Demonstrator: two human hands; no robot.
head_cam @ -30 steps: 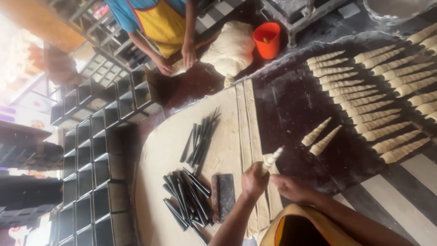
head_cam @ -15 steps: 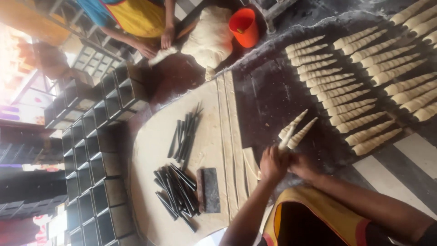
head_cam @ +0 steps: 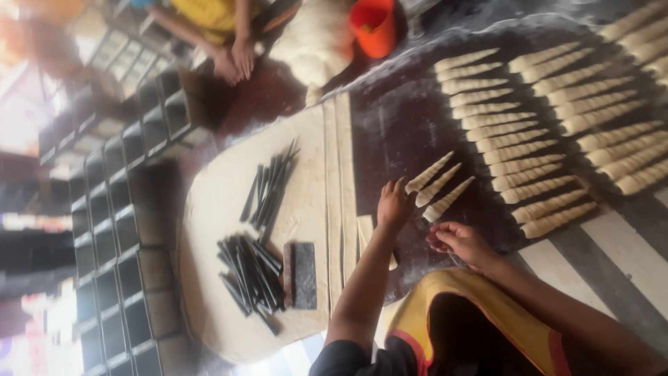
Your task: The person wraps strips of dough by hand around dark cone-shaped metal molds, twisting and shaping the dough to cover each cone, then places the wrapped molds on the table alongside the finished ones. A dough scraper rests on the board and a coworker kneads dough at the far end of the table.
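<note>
hands (head_cam: 394, 204) beside three dough cones (head_cam: 437, 188).

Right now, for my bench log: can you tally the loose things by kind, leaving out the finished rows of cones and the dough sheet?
Loose dough-wrapped cones: 3
Piles of dark metal moulds: 2
Dark flat block: 1
Orange bucket: 1
Total: 7

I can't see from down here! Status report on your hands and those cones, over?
Left hand open at three loose dough cones. Right hand curled beside them, grip unclear. Dough strip by left wrist; nothing in the way.
</note>
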